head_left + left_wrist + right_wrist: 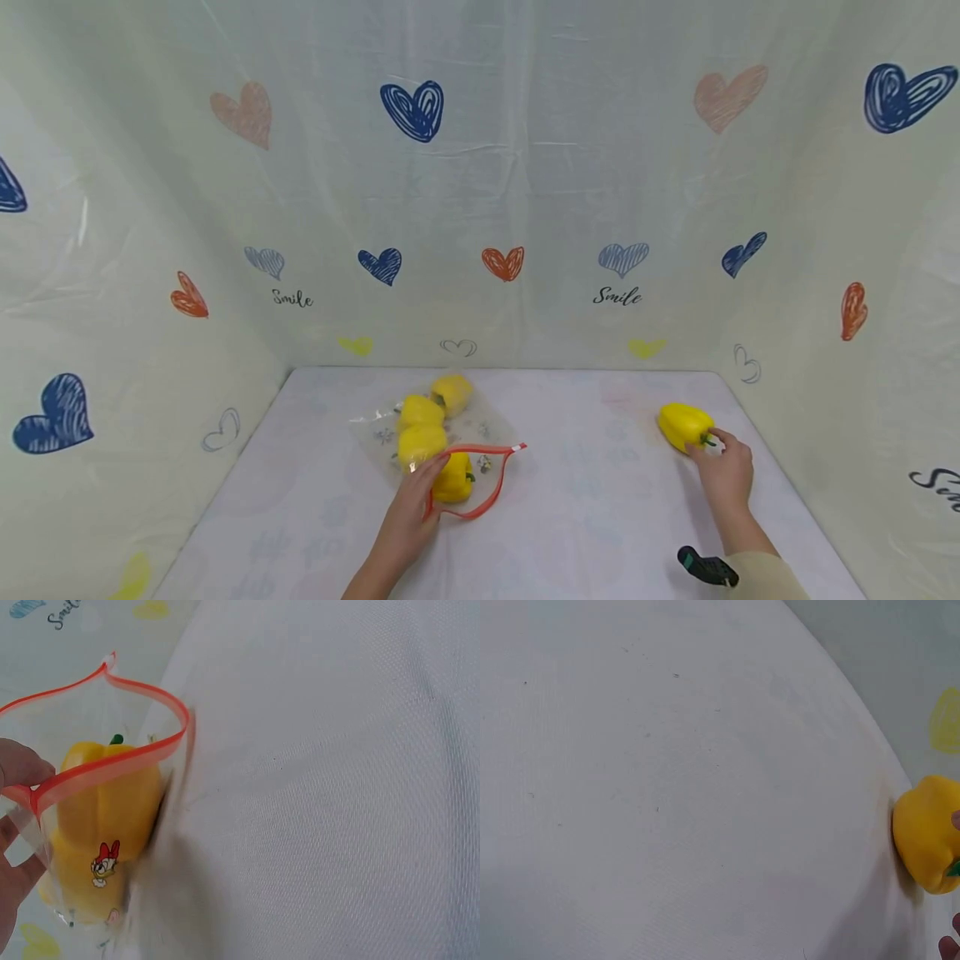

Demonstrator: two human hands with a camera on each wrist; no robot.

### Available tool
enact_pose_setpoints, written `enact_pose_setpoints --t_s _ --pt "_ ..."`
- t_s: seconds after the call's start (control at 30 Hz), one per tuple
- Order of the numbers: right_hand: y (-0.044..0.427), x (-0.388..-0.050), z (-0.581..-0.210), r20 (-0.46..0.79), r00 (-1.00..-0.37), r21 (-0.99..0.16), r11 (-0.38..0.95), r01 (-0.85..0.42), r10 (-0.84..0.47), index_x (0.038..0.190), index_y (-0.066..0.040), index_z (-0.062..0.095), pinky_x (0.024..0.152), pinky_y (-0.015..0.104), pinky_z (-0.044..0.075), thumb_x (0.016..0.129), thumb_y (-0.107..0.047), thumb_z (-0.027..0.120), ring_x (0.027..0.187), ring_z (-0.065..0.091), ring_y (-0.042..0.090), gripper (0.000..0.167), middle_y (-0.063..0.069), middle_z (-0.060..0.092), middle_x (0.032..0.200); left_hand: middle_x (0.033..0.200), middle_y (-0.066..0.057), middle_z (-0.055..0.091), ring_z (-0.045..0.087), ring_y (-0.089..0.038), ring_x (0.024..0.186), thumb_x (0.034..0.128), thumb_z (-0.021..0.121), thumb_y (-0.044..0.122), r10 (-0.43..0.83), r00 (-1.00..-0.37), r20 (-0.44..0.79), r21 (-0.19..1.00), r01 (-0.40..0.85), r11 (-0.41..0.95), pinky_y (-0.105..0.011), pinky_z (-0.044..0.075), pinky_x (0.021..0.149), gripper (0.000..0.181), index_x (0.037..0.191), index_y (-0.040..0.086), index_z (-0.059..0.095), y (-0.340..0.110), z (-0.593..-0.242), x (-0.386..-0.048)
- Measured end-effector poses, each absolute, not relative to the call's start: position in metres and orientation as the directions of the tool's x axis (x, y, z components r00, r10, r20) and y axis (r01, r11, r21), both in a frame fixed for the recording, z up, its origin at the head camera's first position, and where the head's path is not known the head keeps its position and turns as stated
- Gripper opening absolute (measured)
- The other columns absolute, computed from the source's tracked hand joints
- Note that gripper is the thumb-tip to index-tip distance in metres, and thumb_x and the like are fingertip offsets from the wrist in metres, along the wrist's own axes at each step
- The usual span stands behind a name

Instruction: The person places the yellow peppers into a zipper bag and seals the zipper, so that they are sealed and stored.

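Near the left middle of the table lies a clear zip bag (pixel 483 429) with a red rim, its mouth spread apart. Several yellow bell peppers (pixel 422 446) are inside it. My left hand (pixel 411 508) pinches the bag's rim at the near left side; in the left wrist view, the thumb (pixel 22 765) lies over the red strip. On the right, my right hand (pixel 726 475) is at the stem end of another yellow bell pepper (pixel 682 425), thumb and fingers spread about it. The right wrist view shows only fingertips (pixel 949 949) at its edge, beside that pepper (pixel 926 836).
A white cloth covers the table (pixel 577 517). Behind and at both sides hangs a pale curtain (pixel 555 192) printed with hearts and the word Smile. A black strap-like device (pixel 707 568) sits by the right sleeve (pixel 768 575).
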State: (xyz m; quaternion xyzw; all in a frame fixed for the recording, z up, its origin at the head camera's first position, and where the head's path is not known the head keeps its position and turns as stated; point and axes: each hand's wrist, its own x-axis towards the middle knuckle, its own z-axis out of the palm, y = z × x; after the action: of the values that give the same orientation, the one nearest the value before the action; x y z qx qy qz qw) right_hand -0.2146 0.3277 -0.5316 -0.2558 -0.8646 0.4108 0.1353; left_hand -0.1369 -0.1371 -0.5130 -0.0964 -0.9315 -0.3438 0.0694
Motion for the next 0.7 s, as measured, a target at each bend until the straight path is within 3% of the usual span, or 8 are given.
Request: enact_pose_setpoints --t_s 0.43,0.7 --pt "0.335 -0.228 -0.541 -0.074 -0.833 -0.861 0.386 0.331 0.549 0.145 0.009 0.027 0.109 0.059 0.029 0.090 -0.022 0.069 0.129 0.029 0.049 0.075 0.034 0.029 0.144 0.145 -0.005 0.047 0.043 -0.029 0.131 0.0749 0.075 -0.011 0.135 -0.975 0.177 0.631 0.218 0.744 -0.054 0.037 0.106 0.075 0.142 0.011 0.049 -0.138 -0.513 -0.135" --pt "0.338 -0.233 -0.546 -0.120 -0.833 -0.895 0.305 0.327 0.541 0.151 0.002 0.011 0.111 0.055 0.027 0.090 -0.024 0.069 0.134 0.027 0.047 0.088 0.029 0.021 0.152 0.145 -0.004 0.047 0.043 -0.029 0.132 0.0753 0.074 -0.011 0.134 -0.973 0.189 0.638 0.226 0.737 -0.053 0.037 0.106 0.076 0.142 0.012 0.048 -0.137 -0.513 -0.135"
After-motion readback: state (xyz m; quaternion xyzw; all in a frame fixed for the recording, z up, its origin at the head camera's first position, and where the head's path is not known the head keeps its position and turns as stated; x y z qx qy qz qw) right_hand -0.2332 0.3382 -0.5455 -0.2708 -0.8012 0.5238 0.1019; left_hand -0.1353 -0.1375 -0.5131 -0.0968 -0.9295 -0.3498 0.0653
